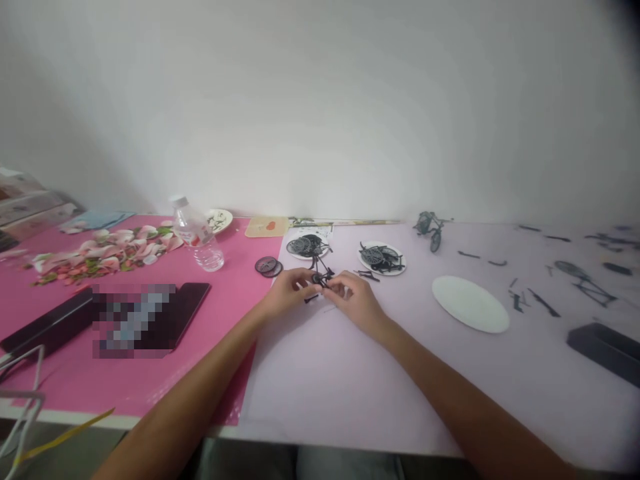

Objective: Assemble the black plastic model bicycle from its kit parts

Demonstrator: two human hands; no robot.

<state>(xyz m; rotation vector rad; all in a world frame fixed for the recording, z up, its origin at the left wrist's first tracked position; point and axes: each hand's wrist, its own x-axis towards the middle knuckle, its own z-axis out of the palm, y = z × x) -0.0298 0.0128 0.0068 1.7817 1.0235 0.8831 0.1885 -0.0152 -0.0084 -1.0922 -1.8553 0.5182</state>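
In front of me, a small black model bicycle frame [319, 270] is held up between both hands. My left hand [290, 291] pinches it from the left with fingers closed. From the right, my right hand [356, 298] grips its lower part, thumb and fingertips pressed together. The exact small piece between the fingertips is too small to make out. Two black toy wheels [269, 266] lie on the pink sheet beside my left hand. Close behind are a white plate of black parts [307, 246] and, to the right, another plate of parts [383, 259].
An assembled model bicycle [431, 228] stands near the wall. An oval white plate [470, 304] lies right, with loose black parts [544, 302] beyond it. On the left are a plastic bottle [196, 233], a phone [187, 310] and a heap of pink petals [113, 252].
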